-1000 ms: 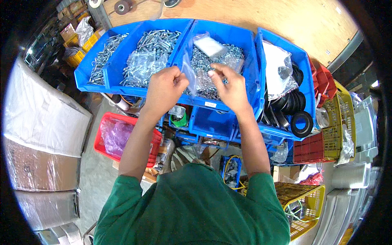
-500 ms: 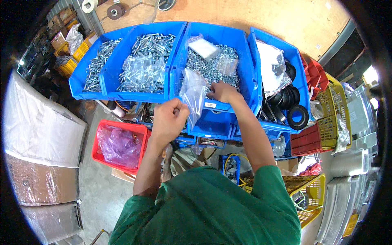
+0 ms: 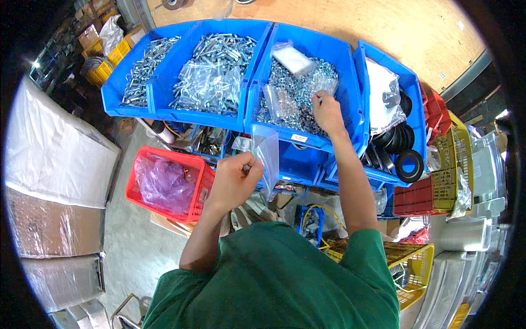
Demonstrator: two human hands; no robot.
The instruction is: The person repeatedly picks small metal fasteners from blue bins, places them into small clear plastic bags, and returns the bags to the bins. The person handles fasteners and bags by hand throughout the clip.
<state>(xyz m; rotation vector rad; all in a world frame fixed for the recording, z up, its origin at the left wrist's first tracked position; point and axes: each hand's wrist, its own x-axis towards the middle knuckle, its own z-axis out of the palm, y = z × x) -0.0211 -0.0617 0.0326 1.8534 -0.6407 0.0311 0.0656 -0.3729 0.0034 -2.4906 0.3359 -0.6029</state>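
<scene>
My left hand (image 3: 234, 181) is closed on the edge of a clear plastic bag (image 3: 266, 156), which hangs in front of the bins. Over the third blue bin (image 3: 342, 60), my right hand (image 3: 330, 114) has its fingers curled together beside a small clear packet (image 3: 323, 83). Whatever the fingertips may hold is hidden. Small shiny metal fasteners (image 3: 307, 118), apparently nuts, fill that bin. Another clear packet (image 3: 280, 103) and a stack of white plastic bags (image 3: 294, 59) lie on them.
To the left, blue bins hold long metal bolts (image 3: 216, 52) and thinner metal pieces (image 3: 143, 74). Black rubber rings (image 3: 408, 165) sit in the right bin. A red crate (image 3: 164, 214) with purple plastic stands lower left; yellow crates (image 3: 452, 164) are at right.
My left hand has drawn the clear bag down and away from the bin's front. My right hand has moved from the front of the fasteners farther back and right. The view has shifted slightly.
</scene>
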